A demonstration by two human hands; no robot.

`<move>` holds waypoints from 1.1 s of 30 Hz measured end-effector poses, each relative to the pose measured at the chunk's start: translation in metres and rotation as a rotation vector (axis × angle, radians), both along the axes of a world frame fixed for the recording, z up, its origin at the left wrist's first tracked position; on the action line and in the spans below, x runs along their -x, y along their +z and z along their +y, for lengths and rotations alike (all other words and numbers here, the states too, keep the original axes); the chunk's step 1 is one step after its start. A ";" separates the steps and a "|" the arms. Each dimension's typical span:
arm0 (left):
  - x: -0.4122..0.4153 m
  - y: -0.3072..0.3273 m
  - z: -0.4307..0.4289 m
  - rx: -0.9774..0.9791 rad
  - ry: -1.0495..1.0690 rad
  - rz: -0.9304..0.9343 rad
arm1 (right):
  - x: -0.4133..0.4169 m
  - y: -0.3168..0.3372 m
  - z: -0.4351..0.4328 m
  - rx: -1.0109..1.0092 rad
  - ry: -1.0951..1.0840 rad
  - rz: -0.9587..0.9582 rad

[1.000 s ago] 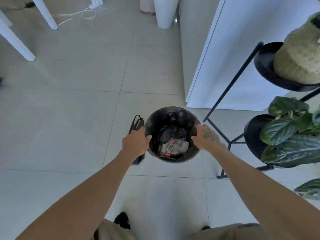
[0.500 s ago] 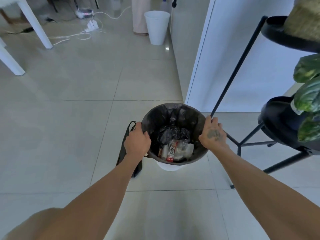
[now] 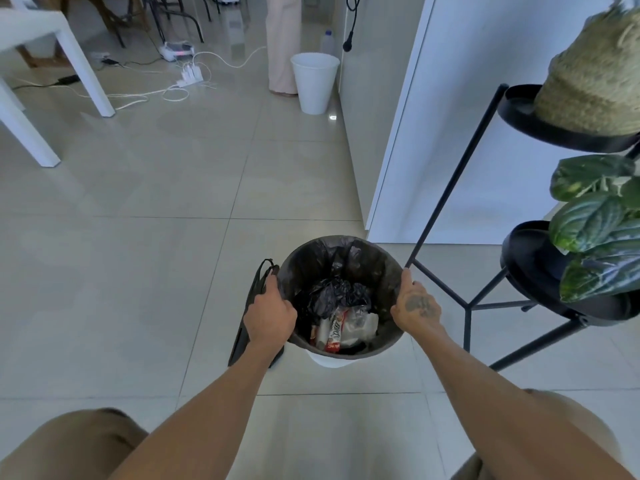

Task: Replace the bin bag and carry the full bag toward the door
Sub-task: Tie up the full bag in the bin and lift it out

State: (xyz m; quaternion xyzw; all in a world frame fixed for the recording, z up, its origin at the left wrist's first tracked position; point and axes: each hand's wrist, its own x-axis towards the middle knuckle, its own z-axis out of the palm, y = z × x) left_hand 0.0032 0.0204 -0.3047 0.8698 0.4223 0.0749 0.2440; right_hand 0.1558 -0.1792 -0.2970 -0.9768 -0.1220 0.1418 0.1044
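A small white bin [image 3: 330,361] stands on the tiled floor, lined with a black bin bag [image 3: 322,258] folded over its rim. Inside lie crumpled black plastic, a red-and-white wrapper [image 3: 334,336] and clear packaging. My left hand [image 3: 270,315] grips the bag's rim on the left side. My right hand [image 3: 415,304] grips the rim on the right. A flat black bag with handles [image 3: 249,320] leans against the bin's left side, behind my left hand.
A black metal plant stand [image 3: 467,306] with leafy plants and a woven pot stands close on the right. A white wall corner [image 3: 388,168] is behind the bin. Farther off are another white bin [image 3: 314,83], a person's legs [image 3: 282,43], white table legs [image 3: 90,74] and floor cables [image 3: 187,77].
I have lowered myself and my view has tilted up, showing more of the room. Both hands closed on the bag's rim and have kept hold of it.
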 end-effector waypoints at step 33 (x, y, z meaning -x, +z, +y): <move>0.038 -0.079 0.008 1.217 0.621 -0.376 | 0.040 -0.087 -0.029 -0.953 -0.883 0.842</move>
